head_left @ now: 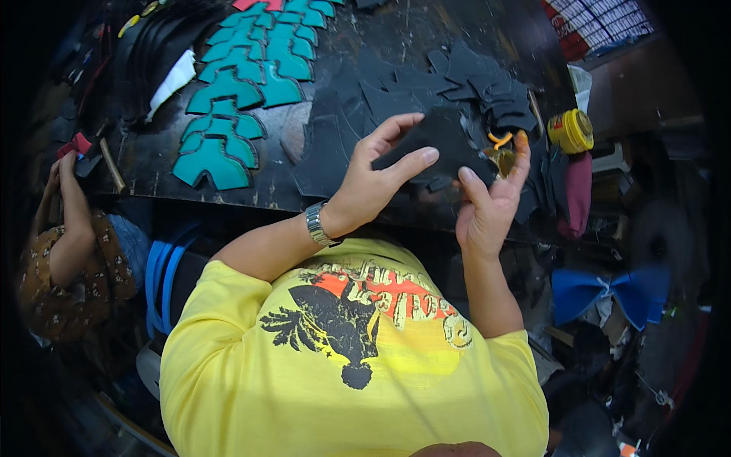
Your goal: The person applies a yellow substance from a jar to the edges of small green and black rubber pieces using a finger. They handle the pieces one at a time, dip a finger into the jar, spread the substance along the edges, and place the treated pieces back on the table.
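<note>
A flat black cut piece of sheet material (pixel 430 145) is held up over the near edge of the dark table. My left hand (pixel 369 175), wearing a metal watch (pixel 317 225), pinches the piece with its thumb on top and fingers behind. Beside its right edge is my right hand (pixel 491 209), thumb close to the corner and index finger raised away. An orange-yellow smear coats that fingertip. Whether the right thumb touches the piece, I cannot tell. Just behind the right hand are a small orange curved thing (pixel 500 139) and a gold-coloured round object, partly hidden.
Loose black cut pieces (pixel 476 72) heap across the dark table (pixel 266 186). Overlapping teal pieces (pixel 217 164) lie in rows to the left. A yellow tub (pixel 569 131) stands at the right edge above a maroon cloth (pixel 576 194). Another person (pixel 72 251) works at far left.
</note>
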A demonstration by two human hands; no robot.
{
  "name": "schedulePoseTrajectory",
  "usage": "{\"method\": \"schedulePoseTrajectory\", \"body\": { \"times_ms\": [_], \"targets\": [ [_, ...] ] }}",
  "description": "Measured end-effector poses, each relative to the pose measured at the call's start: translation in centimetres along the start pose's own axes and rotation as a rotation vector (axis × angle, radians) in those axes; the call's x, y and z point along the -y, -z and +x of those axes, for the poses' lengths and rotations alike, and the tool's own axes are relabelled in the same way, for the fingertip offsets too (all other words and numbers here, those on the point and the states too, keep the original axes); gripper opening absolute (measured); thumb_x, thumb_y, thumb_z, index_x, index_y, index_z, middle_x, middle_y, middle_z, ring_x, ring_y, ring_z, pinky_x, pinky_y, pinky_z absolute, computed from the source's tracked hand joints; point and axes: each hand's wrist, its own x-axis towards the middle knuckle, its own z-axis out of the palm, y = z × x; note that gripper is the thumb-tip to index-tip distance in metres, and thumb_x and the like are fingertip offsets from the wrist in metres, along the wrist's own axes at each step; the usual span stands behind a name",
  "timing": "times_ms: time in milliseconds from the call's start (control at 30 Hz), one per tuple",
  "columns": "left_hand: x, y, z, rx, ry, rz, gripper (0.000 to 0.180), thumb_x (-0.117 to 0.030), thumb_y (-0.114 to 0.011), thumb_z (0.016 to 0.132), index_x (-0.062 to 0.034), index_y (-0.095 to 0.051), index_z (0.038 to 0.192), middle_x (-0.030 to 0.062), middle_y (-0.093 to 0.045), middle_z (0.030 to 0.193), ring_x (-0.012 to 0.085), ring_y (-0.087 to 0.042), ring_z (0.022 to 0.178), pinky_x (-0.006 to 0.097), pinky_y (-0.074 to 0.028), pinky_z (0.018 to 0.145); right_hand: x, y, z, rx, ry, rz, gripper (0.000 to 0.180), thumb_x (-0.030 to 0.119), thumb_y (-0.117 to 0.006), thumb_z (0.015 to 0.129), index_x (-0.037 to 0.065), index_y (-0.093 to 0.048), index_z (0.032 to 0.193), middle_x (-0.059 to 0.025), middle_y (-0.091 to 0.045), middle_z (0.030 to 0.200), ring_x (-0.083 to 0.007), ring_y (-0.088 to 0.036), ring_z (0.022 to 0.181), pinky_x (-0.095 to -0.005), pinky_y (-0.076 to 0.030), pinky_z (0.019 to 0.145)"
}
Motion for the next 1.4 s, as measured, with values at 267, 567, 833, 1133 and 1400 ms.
{"method": "schedulePoseTrajectory", "body": {
  "times_ms": [267,567,833,1133,1400],
  "targets": [
    [-3.4,5.6,4.6,0.089,-0.107,0.376,0.036,-0.007,-0.075,0.086,0.0015,-0.064,0.119,0.004,-0.068,0.094,0.0075,-0.064,0.078,0.022,-0.054,0.069,-1.7,1.0,0.4,0.165,0.084,-0.076,0.096,-0.004,-0.067,0.086,0.013,-0.007,0.158,-0.0131,-0.057,0.116,-0.0151,-0.06,0.095,-0.0288,-0.05,0.084],
    [-2.4,13.3,23.3,-0.205,0.036,0.19,0.058,0.003,-0.06,0.093,0.0091,-0.034,0.145,0.0204,-0.064,0.114,0.0274,-0.069,0.098,0.033,-0.062,0.081,-5.7,3.9,-2.4,0.331,0.302,-0.434,0.09,-0.004,-0.069,0.085,0.003,-0.012,0.155,-0.0144,-0.055,0.12,-0.0142,-0.058,0.086,-0.0282,-0.049,0.08],
    [0.9,14.3,31.5,-0.401,0.048,0.204,0.058,0.012,-0.06,0.089,0.012,-0.034,0.141,0.0296,-0.048,0.131,0.0349,-0.068,0.101,0.035,-0.064,0.085,-7.8,5.5,-3.1,0.338,0.295,-0.413,0.087,-0.006,-0.067,0.085,0.002,-0.015,0.154,-0.0154,-0.054,0.123,-0.0144,-0.059,0.084,-0.0274,-0.048,0.077],
    [2.2,15.3,34.3,-0.486,0.08,0.275,0.062,0.001,-0.067,0.09,0.0141,-0.035,0.141,0.0299,-0.054,0.129,0.0355,-0.068,0.102,0.033,-0.065,0.08,-8.4,5.7,-3.1,0.364,0.307,-0.432,0.089,-0.005,-0.069,0.083,0.003,-0.016,0.154,-0.0157,-0.055,0.121,-0.0151,-0.06,0.082,-0.0274,-0.047,0.076],
    [-3.1,14.1,26.1,-0.198,-0.081,1.165,0.045,-0.031,-0.072,0.087,0.0046,-0.065,0.113,0.0133,-0.071,0.084,0.0211,-0.068,0.071,0.031,-0.054,0.065,-7.6,6.0,-2.8,0.4,0.259,-0.422,0.088,-0.002,-0.07,0.084,0.003,-0.018,0.155,-0.0143,-0.056,0.12,-0.0154,-0.06,0.086,-0.0279,-0.048,0.077]
  ]
}}
